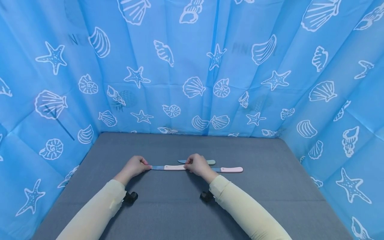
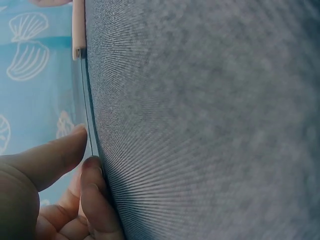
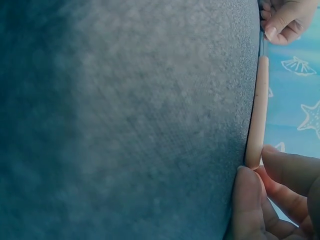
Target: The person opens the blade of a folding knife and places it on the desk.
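A paring knife with a pale peach handle [image 1: 175,168] lies lengthwise between my two hands, low over the grey cloth. My left hand [image 1: 136,165] pinches the tip end of its blade [image 2: 86,95] between thumb and fingers. At the other end, my right hand [image 1: 198,165] holds the butt of the handle [image 3: 258,112] with thumb and fingertips. Behind the right hand lies a knife with a pale green handle [image 1: 211,162], partly covered by that hand. To the right is a pink-handled knife [image 1: 232,170], its blade tip hidden by the same hand.
A grey cloth [image 1: 168,216] covers the table. Blue curtains [image 1: 180,110] printed with white shells and starfish stand around its back and sides. A small black device [image 1: 130,198] sits at the left wrist, and another black device [image 1: 206,196] at the right.
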Demonstrator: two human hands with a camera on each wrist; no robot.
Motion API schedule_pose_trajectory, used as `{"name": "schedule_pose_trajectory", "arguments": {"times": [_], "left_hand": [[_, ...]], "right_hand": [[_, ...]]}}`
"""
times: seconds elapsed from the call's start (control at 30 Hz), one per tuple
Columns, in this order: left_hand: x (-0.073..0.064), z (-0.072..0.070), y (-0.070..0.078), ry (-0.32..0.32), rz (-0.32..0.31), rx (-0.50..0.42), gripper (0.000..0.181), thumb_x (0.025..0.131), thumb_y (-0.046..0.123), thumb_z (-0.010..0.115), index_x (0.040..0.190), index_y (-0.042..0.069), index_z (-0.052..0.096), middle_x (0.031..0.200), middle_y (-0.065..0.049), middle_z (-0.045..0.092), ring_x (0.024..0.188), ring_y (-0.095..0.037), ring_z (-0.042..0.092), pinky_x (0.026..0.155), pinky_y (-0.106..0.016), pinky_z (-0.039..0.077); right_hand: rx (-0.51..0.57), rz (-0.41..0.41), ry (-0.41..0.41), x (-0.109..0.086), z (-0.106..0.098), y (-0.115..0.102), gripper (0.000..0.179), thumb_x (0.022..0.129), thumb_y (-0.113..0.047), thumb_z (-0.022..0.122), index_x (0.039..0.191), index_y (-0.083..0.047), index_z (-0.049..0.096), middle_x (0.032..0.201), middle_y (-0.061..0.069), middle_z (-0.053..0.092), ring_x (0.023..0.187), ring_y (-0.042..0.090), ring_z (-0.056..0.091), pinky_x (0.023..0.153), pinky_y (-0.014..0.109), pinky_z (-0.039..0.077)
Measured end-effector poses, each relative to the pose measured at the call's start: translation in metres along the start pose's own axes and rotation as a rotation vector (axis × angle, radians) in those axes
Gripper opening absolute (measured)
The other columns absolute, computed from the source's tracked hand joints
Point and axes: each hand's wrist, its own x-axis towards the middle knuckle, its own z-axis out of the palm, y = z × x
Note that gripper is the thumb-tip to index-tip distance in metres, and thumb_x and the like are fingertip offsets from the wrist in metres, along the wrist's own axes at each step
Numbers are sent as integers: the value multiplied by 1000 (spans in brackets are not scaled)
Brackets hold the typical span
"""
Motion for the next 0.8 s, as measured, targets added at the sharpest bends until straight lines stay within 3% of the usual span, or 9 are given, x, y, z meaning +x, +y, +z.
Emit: {"name": "schedule_pose_trajectory", "arguments": {"times": [0.2, 0.33, 0.57, 0.8], "left_hand": [[1, -1, -2, -3, -36, -10, 22, 91, 23, 76, 89, 5, 63, 82, -8, 60, 74, -22, 53, 64, -33, 42], [-1, -2, -4, -3, -28, -24, 23, 92, 25, 75, 90, 5, 63, 81, -7, 60, 73, -22, 54, 64, -33, 42], [-9, -3, -9, 18, 59, -76, 22, 97, 25, 67, 93, 4, 62, 80, -6, 62, 70, -20, 54, 62, -32, 43], [-19, -7, -7, 86, 108, -96, 22, 100, 26, 63, 96, 5, 63, 80, -5, 62, 69, -20, 54, 61, -33, 44]], "right_hand": [[21, 4, -23, 0, -3, -2, 11, 93, -14, 73, 83, -10, 69, 79, 0, 65, 71, 12, 65, 65, 28, 56], [51, -18, -41, -3, -6, -1, 7, 93, -12, 72, 87, -8, 70, 82, 2, 65, 73, 13, 65, 67, 28, 57], [124, -81, -36, -12, -21, -2, 6, 94, -7, 69, 90, -3, 70, 82, 7, 67, 70, 15, 68, 66, 33, 58], [73, -88, -6, -27, -46, -3, 9, 96, -13, 68, 92, -6, 71, 80, 3, 66, 70, 17, 67, 62, 31, 55]]}}
